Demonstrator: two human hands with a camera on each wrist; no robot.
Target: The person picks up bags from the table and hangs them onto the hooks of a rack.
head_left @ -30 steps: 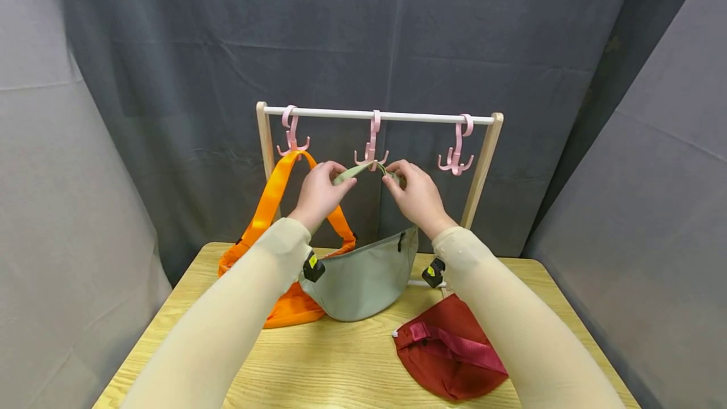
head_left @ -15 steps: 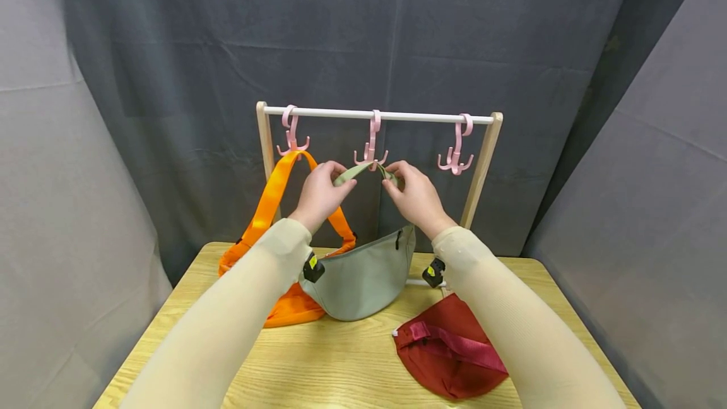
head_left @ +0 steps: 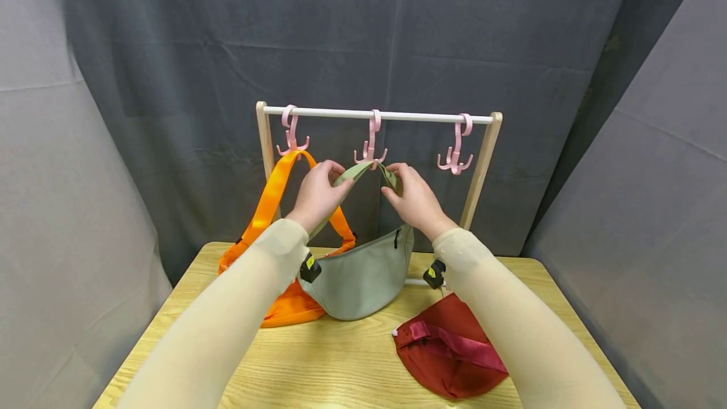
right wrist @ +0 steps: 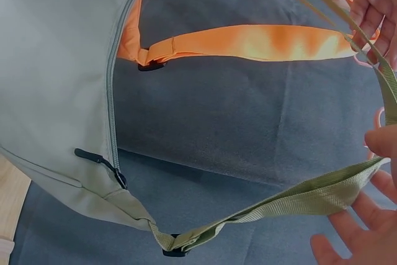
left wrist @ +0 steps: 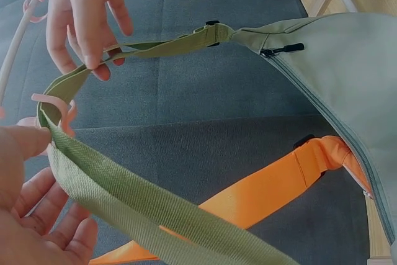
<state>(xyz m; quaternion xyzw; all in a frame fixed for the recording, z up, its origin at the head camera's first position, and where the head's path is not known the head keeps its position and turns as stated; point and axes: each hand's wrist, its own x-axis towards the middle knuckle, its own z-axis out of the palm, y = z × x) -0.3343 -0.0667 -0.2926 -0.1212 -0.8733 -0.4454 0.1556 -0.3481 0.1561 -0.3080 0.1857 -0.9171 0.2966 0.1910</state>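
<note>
Grey-green waist bag (head_left: 358,283) is looped on the middle pink hook (head_left: 371,147), probably light and floppy, so grab the strap (left wrist: 118,184), where left hand (head_left: 320,193) and right hand (head_left: 417,197) sit, grip loose, unclenched.

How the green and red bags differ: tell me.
The green bag is pale; the red bag, dark. The green bag is upright; the red bag lies on the table. The green bag's strap loops over the middle hook; the red bag's lies across the bag. Both have straps.
</note>
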